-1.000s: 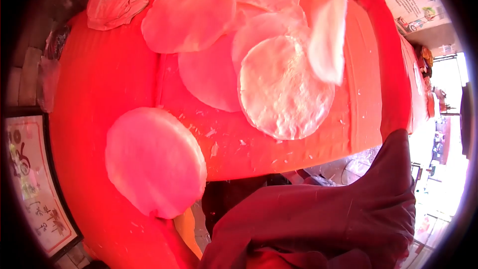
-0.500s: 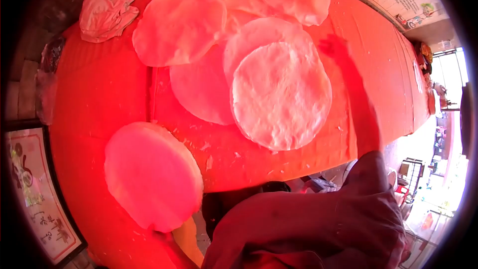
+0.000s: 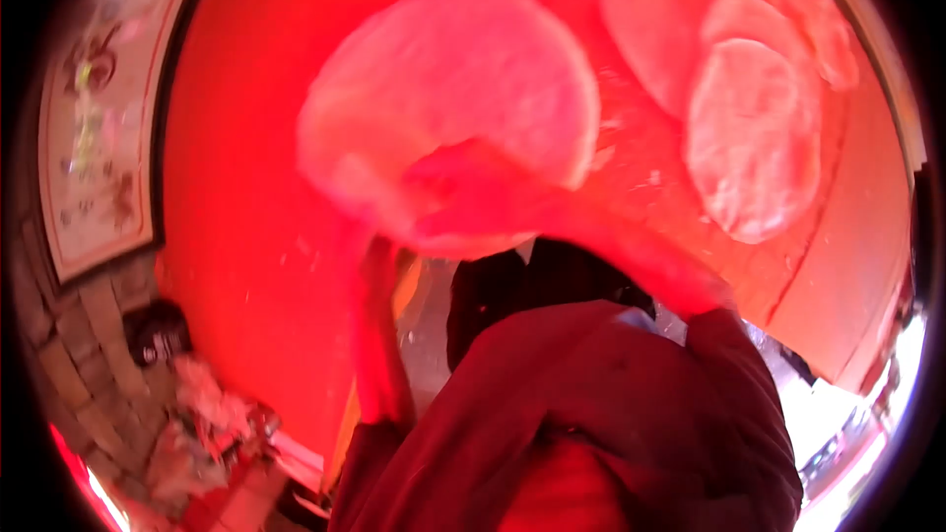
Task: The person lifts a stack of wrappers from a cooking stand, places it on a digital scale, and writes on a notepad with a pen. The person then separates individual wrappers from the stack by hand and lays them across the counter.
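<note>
A thick stack of thin round dough sheets lies on the red-covered table, close to my body. Over the near part of that stack reaches my right hand, its fingers pointing left and smeared by motion. My left hand is at the stack's near left edge, blurred, with its fingers not distinguishable. Whether either hand grips a sheet I cannot tell. To the right, a wrinkled, pale round sheet rests partly over other flat rounds.
Red cloth covers the table, with small crumbs scattered on it. A framed picture with writing stands beyond the left edge. Pinkish cloth or bags and a dark object lie on the brick floor at lower left.
My view has swung left, so the stack now appears higher and more central. My right hand has come from the table's right side to above the stack. My left hand stays at its edge.
</note>
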The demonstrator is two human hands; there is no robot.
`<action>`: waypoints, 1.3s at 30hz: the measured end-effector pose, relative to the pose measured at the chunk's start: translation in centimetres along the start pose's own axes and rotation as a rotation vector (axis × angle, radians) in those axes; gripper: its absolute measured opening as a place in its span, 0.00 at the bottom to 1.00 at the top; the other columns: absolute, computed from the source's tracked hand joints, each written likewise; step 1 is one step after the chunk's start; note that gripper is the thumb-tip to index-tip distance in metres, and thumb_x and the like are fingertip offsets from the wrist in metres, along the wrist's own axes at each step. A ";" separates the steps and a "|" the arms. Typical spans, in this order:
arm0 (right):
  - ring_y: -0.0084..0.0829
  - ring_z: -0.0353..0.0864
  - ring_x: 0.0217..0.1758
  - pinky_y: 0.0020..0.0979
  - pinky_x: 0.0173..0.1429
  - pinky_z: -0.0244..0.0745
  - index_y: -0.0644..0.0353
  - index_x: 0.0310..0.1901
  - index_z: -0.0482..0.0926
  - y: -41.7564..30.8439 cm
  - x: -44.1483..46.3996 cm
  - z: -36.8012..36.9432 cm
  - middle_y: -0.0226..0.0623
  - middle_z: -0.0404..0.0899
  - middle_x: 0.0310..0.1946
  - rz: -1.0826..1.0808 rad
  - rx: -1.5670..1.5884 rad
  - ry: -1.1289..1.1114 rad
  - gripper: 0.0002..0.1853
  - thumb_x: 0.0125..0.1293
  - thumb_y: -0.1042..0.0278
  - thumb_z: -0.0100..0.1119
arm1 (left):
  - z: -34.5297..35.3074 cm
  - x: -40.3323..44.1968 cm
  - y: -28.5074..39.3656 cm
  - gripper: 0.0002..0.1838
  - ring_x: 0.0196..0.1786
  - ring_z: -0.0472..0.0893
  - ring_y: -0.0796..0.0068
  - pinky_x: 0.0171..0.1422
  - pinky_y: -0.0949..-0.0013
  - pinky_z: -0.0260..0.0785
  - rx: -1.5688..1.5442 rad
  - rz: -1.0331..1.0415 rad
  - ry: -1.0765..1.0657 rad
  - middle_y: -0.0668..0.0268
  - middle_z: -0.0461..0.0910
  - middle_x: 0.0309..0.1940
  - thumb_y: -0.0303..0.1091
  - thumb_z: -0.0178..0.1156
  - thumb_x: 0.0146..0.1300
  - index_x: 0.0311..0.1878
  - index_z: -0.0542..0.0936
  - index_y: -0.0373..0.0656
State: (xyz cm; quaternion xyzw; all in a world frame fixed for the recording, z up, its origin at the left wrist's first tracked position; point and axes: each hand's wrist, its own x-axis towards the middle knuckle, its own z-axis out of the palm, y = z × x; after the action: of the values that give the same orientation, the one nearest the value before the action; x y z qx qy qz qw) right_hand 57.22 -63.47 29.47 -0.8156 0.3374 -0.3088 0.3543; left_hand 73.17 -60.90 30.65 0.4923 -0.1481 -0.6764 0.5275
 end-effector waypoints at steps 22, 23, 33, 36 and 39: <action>0.22 0.80 0.37 0.30 0.40 0.75 0.64 0.43 0.82 -1.8 1.5 -9.7 0.34 0.82 0.34 0.615 -0.226 0.024 0.16 0.67 0.58 0.60 | 6.1 3.9 -6.7 0.33 0.50 0.78 0.67 0.52 0.61 0.74 -0.159 -0.109 -0.186 0.64 0.76 0.49 0.20 0.62 0.57 0.67 0.65 0.42; 0.22 0.80 0.38 0.30 0.41 0.76 0.64 0.45 0.81 0.0 1.2 -12.1 0.35 0.82 0.35 0.637 -0.258 0.104 0.15 0.68 0.59 0.59 | 7.8 4.3 -7.7 0.33 0.50 0.78 0.67 0.52 0.61 0.74 -0.170 -0.125 -0.236 0.64 0.76 0.49 0.20 0.62 0.57 0.67 0.65 0.41; 0.30 0.83 0.38 0.32 0.42 0.81 0.66 0.49 0.81 7.7 -24.7 -39.2 0.39 0.83 0.39 0.703 0.058 1.079 0.14 0.69 0.64 0.59 | 17.5 6.0 -11.6 0.31 0.49 0.79 0.66 0.52 0.59 0.75 -0.175 -0.178 -0.498 0.63 0.76 0.49 0.21 0.61 0.59 0.67 0.65 0.41; 0.35 0.85 0.34 0.35 0.39 0.84 0.65 0.43 0.82 8.7 -32.8 -41.7 0.42 0.84 0.35 0.735 0.259 1.467 0.13 0.65 0.63 0.65 | 19.9 5.8 -12.7 0.31 0.49 0.79 0.66 0.52 0.59 0.75 -0.170 -0.186 -0.541 0.62 0.76 0.50 0.21 0.61 0.60 0.67 0.65 0.41; 0.37 0.80 0.22 0.35 0.26 0.80 0.64 0.40 0.80 14.8 -43.3 -39.8 0.42 0.82 0.27 1.040 0.329 1.767 0.12 0.63 0.64 0.68 | 20.9 5.6 -13.2 0.30 0.49 0.79 0.66 0.52 0.58 0.75 -0.164 -0.188 -0.569 0.62 0.76 0.50 0.21 0.60 0.60 0.67 0.65 0.40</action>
State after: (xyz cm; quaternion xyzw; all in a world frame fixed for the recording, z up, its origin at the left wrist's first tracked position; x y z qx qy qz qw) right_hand -2.43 -52.56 28.59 0.0061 0.7408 -0.6480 0.1770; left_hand 48.73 -67.08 28.09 0.2504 -0.1885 -0.8426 0.4378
